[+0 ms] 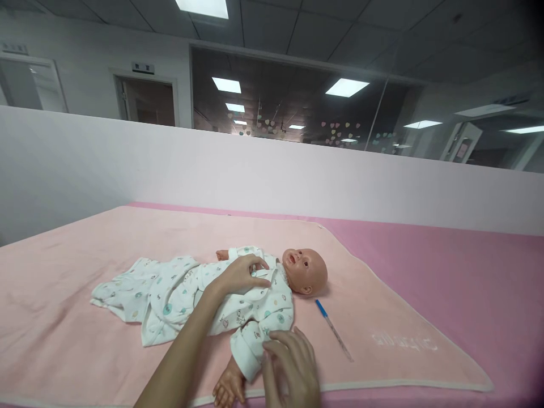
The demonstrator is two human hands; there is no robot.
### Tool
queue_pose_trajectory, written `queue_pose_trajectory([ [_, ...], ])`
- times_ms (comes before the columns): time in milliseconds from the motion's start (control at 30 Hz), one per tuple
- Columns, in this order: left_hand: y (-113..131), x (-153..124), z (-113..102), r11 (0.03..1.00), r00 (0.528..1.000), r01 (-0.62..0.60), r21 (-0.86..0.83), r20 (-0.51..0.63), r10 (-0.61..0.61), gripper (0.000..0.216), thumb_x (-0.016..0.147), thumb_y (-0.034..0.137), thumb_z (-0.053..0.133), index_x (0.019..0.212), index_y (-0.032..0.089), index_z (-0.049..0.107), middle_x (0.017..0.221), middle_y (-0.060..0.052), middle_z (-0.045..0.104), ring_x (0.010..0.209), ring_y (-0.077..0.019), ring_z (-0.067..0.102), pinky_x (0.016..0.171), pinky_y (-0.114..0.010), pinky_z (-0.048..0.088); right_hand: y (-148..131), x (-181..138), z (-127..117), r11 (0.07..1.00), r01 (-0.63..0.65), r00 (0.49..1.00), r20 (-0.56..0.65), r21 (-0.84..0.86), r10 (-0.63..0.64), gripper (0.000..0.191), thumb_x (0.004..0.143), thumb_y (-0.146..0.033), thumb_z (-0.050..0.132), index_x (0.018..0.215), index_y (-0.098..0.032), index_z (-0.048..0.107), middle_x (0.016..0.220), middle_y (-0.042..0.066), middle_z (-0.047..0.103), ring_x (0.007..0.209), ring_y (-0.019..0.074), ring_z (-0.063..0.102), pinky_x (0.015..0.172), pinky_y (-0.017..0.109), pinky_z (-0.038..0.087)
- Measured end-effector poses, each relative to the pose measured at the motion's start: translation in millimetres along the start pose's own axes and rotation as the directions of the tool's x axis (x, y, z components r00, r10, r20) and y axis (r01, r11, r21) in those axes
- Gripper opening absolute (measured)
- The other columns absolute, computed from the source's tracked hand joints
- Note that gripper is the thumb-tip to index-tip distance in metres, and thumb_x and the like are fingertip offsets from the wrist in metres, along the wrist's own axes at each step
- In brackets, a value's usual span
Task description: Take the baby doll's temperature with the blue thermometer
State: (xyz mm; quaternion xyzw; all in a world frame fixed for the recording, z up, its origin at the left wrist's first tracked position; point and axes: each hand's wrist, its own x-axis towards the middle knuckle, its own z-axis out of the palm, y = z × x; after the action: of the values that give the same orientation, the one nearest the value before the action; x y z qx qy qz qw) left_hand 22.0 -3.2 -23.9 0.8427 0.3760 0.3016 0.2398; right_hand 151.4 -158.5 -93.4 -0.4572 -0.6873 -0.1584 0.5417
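A baby doll [305,272] lies on its back, its head toward the right. It wears a white patterned baby gown [238,309] that spreads out to the left past its legs. My left hand [242,275] rests over the doll's chest, thumb and fingers apart and curved on the gown's front. Beside the doll's near sleeve [249,348], my right hand [293,362] has loosely bent fingers, with the fingertips at the sleeve's edge and no object visible in them. A glass thermometer [335,334] with a blue end lies right of my right hand, near the doll's head.
A peach blanket [391,317] with a pale border lies under the doll on a pink surface [446,272]. Behind stands a low white partition [255,175]. Beyond it are a doorway [148,105] and a large window with heart stickers.
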Motion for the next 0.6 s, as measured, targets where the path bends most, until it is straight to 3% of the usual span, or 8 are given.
queue_pose_trajectory([
  [133, -1.3, 1.7, 1.9, 0.999, 1.0, -0.005, 0.054, -0.019, 0.006, 0.044, 0.058, 0.05, 0.064, 0.093, 0.023, 0.062, 0.078, 0.0, 0.056, 0.068, -0.0147, 0.049, 0.058, -0.023, 0.036, 41.6, -21.0, -25.9, 0.979, -0.071, 0.996, -0.062, -0.193, 0.06, 0.011, 0.077, -0.021, 0.049, 0.082, -0.02, 0.058, 0.082, 0.005, 0.063, 0.079, 0.019, 0.058, 0.085, 0.04, 0.038],
  [200, -1.8, 3.4, 3.8, 0.997, 0.999, 0.008, 0.074, -0.044, -0.005, 0.035, 0.063, 0.047, 0.06, 0.088, 0.023, 0.064, 0.075, 0.0, 0.057, 0.067, -0.0146, 0.049, 0.057, -0.023, 0.034, 69.6, -30.4, -42.4, 0.936, -0.117, 0.993, -0.021, -0.331, 0.116, 0.016, 0.079, -0.027, 0.048, 0.085, -0.019, 0.06, 0.085, 0.007, 0.064, 0.081, 0.0209, 0.058, 0.082, 0.039, 0.04],
  [333, -4.8, 6.7, 7.2, 1.0, 0.995, 0.006, 0.014, -0.103, -0.005, 0.029, 0.074, 0.042, 0.048, 0.07, 0.019, 0.065, 0.063, 0.001, 0.057, 0.061, -0.0136, 0.047, 0.056, -0.024, 0.029, 112.4, -45.8, -65.0, 0.784, -0.28, 0.924, 0.064, -0.554, 0.376, 0.032, 0.075, -0.042, 0.049, 0.088, -0.017, 0.063, 0.089, 0.009, 0.065, 0.079, 0.0244, 0.058, 0.067, 0.036, 0.045],
  [500, -14.4, 10.7, 6.5, 0.956, 0.974, 0.096, -0.277, -0.171, -0.147, 0.043, 0.076, 0.048, 0.043, 0.048, 0.016, 0.048, 0.045, 0.005, 0.033, 0.047, -0.0094, 0.032, 0.05, -0.023, 0.023, 123.4, -42.9, -71.3, 0.739, -0.345, 0.866, 0.108, -0.579, 0.488, 0.034, 0.074, -0.044, 0.043, 0.075, -0.018, 0.066, 0.085, 0.009, 0.067, 0.078, 0.0248, 0.06, 0.068, 0.036, 0.047],
  [600, -20.0, 13.2, 4.8, 0.831, 0.91, 0.19, -0.523, -0.224, -0.35, 0.04, 0.07, 0.052, 0.05, 0.052, 0.017, 0.051, 0.045, 0.005, 0.036, 0.051, -0.0116, 0.039, 0.054, -0.023, 0.03, 116.5, -32.3, -74.6, 0.709, -0.451, 0.81, 0.084, -0.542, 0.58, 0.026, 0.074, -0.038, 0.044, 0.074, -0.021, 0.064, 0.076, 0.006, 0.068, 0.066, 0.0205, 0.062, 0.056, 0.029, 0.047],
])
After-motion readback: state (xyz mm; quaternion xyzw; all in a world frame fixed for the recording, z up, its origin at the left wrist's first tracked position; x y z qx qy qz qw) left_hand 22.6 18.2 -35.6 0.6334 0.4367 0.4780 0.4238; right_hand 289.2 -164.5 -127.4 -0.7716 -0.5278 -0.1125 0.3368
